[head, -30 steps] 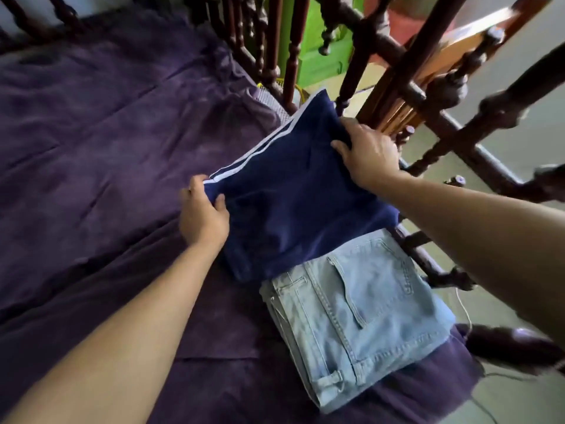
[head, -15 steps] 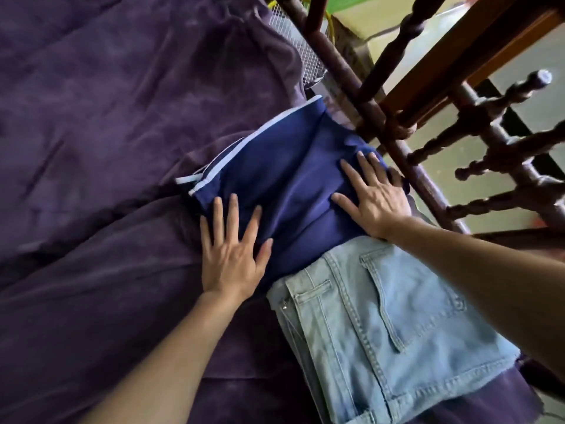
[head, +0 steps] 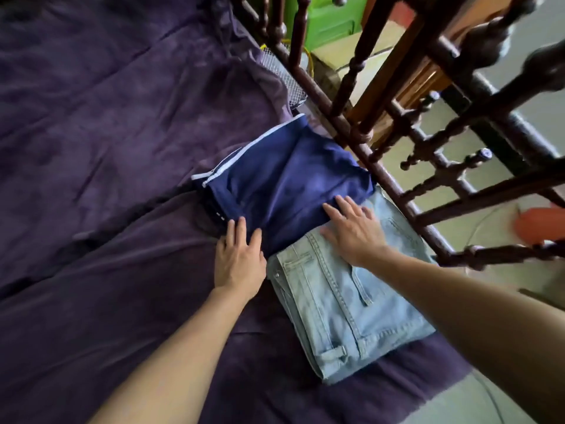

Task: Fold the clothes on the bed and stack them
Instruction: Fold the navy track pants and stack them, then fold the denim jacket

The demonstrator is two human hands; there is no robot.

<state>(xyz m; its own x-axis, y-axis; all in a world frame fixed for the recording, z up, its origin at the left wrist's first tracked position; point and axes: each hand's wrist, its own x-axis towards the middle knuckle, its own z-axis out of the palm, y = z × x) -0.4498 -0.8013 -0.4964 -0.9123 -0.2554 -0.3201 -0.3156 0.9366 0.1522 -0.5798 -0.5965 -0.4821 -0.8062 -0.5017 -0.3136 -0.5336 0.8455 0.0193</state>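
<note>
Head view shows the navy garment [head: 284,185] on the bed [head: 122,148] just beyond both flat, loosely spread hands, left hand [head: 240,261] touching its near corner, right hand [head: 354,231] on the jeans [head: 351,301] it seems to overlap.

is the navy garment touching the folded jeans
Touching: the head view shows the navy garment overlapping the far end of the folded jeans, no gap.

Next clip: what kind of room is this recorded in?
Most likely a home bedroom: a bed with a purple sheet, a dark turned-wood rail alongside, and folded navy shorts and light jeans on it.
</note>
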